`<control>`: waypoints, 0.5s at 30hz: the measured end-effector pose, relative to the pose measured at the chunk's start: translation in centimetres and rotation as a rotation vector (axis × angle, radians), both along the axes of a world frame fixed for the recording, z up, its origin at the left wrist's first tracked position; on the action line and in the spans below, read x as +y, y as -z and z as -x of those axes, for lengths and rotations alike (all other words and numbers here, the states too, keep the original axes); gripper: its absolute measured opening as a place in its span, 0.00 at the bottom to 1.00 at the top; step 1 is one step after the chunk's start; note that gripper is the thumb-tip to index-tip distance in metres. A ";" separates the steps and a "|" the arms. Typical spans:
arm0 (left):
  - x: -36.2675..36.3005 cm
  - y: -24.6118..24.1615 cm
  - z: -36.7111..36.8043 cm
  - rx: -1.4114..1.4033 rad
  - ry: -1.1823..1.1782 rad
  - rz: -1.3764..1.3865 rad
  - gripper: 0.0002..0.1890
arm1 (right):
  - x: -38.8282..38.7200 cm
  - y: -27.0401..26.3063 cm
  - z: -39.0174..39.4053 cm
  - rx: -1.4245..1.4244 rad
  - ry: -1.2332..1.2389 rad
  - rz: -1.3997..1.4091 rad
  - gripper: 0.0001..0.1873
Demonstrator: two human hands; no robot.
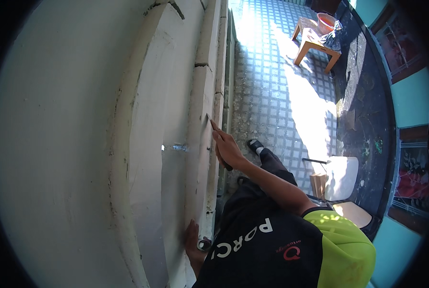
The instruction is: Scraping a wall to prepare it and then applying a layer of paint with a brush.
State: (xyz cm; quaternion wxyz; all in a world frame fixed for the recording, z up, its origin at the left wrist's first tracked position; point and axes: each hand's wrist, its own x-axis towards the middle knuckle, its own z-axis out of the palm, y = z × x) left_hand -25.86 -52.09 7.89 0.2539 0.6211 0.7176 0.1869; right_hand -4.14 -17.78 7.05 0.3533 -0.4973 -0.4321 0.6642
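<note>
My right hand (pixel 229 147) grips a slim hand tool with a dark handle, its thin pointed blade (pixel 211 120) at the edge of a pale wall ledge (pixel 200 97). The exact kind of tool is unclear. Lower down, my left hand (pixel 193 237) lies against the same ledge with its fingers extended. A shiny round object (pixel 204 244) sits beside that palm; whether the hand holds it cannot be told. Cracks and joints run across the stepped ledge. Left of it, a small bright patch (pixel 179 147) shows on the pale surface.
A wooden table (pixel 311 45) carries an orange bucket (pixel 326 23) and a plastic bag (pixel 331 39). On the right stand a white chair-like item (pixel 341 178) and a dark bench or ledge (pixel 362 108). My foot in a dark sandal (pixel 256 145) rests on the tiled floor (pixel 268 108).
</note>
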 end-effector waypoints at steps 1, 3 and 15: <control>-1.3 3.2 3.0 -0.058 -0.046 0.211 0.30 | -0.1 0.0 0.3 -0.005 0.008 -0.024 0.27; -20.2 13.1 4.9 -0.087 -0.101 0.161 0.30 | 3.9 -0.1 0.6 0.056 0.089 -0.014 0.26; -0.9 -0.9 0.2 -0.026 0.039 0.024 0.31 | 4.6 -0.7 -0.3 0.076 -0.021 0.059 0.26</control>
